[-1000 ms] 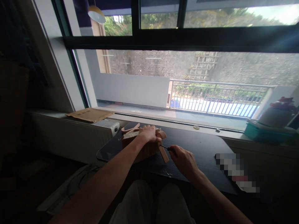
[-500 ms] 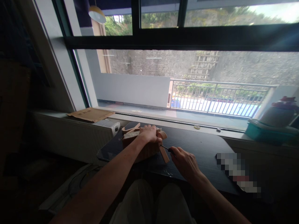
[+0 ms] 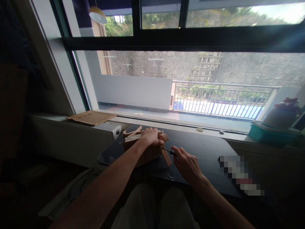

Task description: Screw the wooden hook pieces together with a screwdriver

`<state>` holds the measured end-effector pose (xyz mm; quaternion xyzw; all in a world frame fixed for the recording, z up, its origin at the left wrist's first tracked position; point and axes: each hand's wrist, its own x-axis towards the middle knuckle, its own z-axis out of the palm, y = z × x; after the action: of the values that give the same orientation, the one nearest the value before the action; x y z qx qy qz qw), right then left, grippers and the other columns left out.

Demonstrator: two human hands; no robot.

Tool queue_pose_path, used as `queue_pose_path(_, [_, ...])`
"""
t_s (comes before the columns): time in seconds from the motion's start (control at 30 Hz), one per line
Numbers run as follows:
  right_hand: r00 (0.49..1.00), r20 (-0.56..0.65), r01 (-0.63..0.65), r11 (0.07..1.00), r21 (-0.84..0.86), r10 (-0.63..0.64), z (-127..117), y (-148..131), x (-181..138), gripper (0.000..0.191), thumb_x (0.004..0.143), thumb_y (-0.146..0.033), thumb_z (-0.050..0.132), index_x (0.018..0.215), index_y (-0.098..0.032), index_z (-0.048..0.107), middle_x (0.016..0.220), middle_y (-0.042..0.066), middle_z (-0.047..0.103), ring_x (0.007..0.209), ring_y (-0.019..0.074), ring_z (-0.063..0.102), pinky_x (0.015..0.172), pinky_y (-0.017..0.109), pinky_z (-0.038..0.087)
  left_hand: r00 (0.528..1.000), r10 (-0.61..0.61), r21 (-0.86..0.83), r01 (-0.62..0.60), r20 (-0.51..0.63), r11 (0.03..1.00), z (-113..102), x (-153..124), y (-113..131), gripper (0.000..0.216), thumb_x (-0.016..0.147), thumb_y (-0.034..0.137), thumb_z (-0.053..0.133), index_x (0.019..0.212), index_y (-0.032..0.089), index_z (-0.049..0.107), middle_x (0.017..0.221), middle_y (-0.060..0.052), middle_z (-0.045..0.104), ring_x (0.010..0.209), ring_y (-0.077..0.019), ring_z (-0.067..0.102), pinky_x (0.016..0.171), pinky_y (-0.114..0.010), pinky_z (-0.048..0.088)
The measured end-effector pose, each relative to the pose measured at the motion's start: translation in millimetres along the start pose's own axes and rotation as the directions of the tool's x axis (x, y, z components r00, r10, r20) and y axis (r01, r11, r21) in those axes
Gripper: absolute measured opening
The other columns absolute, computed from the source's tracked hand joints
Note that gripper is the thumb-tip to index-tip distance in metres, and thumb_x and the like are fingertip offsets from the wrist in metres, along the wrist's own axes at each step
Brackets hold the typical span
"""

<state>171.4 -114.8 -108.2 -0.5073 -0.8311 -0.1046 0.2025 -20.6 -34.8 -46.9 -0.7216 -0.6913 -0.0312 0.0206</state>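
Observation:
A light wooden model made of several flat parts stands on a dark table in front of me. My left hand rests on top of it, fingers curled over its upper edge. My right hand is closed on a small dark-handled screwdriver. The tool's thin tip points left into the model's right side, beside a slanted wooden strip.
A white heater and a sheet of cardboard lie on the sill at the left. A teal container with a pale jar stands at the right. A small round thing lies on the sill. My knees are below the table edge.
My right hand has shifted slightly up and left with the screwdriver. My left hand stays on the model. The view has drifted a little.

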Motion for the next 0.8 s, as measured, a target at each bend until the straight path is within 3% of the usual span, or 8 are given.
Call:
queue_pose_path(0.1, [0.992,-0.033,0.116,0.987,-0.114,-0.121,0.0,1.4,-0.1,0.03,0.09,-0.015,0.039,0.112,-0.025,0.056,0.089,0.002,0.062,0.07,0.0135,0.058,0.052,0.024,0.029,1.0,0.009,-0.003,-0.009,0.001,1.0,-0.3,-0.4,0.1,0.072,0.058,0.069,0.057,0.111,0.02,0.051,0.117,-0.015,0.056,0.109,-0.0341,0.05,0.087,-0.045,0.04])
queue_pose_path(0.17, [0.99,-0.04,0.127,0.987,-0.103,-0.132,0.6,2.0,-0.4,0.028,0.091,-0.016,0.039,0.109,-0.025,0.058,0.086,0.002,0.062,0.07,0.0133,0.058,0.052,0.024,0.029,1.0,0.012,-0.009,-0.012,0.009,1.0,-1.1,-1.0,0.6,0.072,0.058,0.068,0.057,0.111,0.02,0.051,0.117,-0.015,0.056,0.109,-0.0345,0.05,0.087,-0.045,0.04])
queue_pose_path(0.37, [0.999,-0.004,-0.04,0.987,0.156,0.041,1.8,1.4,0.2,0.025,0.091,-0.029,0.042,0.111,-0.027,0.058,0.096,0.001,0.068,0.078,0.0151,0.063,0.06,0.024,0.035,1.0,0.005,-0.01,-0.005,0.011,1.0,-3.9,-3.0,2.6,0.073,0.057,0.068,0.058,0.111,0.02,0.052,0.118,-0.016,0.056,0.11,-0.034,0.05,0.089,-0.045,0.039])
queue_pose_path(0.5, [0.994,0.024,-0.109,0.976,0.189,0.106,0.3,1.5,1.4,0.025,0.09,-0.032,0.042,0.11,-0.028,0.057,0.096,-0.001,0.069,0.083,0.0175,0.064,0.062,0.025,0.037,1.0,-0.007,-0.007,0.007,0.014,1.0,-4.2,-3.8,2.7,0.074,0.057,0.068,0.058,0.112,0.02,0.051,0.118,-0.016,0.055,0.11,-0.0338,0.049,0.088,-0.044,0.04])
queue_pose_path(0.7, [0.994,-0.041,0.094,0.994,-0.061,-0.097,0.8,5.0,-0.6,0.029,0.09,-0.021,0.042,0.116,-0.025,0.053,0.09,0.002,0.063,0.066,0.0133,0.059,0.05,0.023,0.032,1.0,0.013,-0.008,-0.013,0.001,1.0,-0.7,-0.7,0.1,0.071,0.058,0.068,0.057,0.109,0.02,0.052,0.116,-0.015,0.057,0.108,-0.0331,0.05,0.089,-0.046,0.04])
queue_pose_path(0.8, [0.988,-0.034,0.147,0.984,-0.096,-0.151,3.3,7.0,-2.1,0.029,0.09,-0.015,0.04,0.112,-0.025,0.057,0.088,0.003,0.061,0.065,0.0125,0.056,0.051,0.023,0.032,1.0,0.009,-0.011,-0.009,0.007,1.0,0.5,1.0,-0.3,0.072,0.057,0.07,0.057,0.109,0.02,0.052,0.117,-0.015,0.056,0.109,-0.033,0.05,0.09,-0.046,0.039])
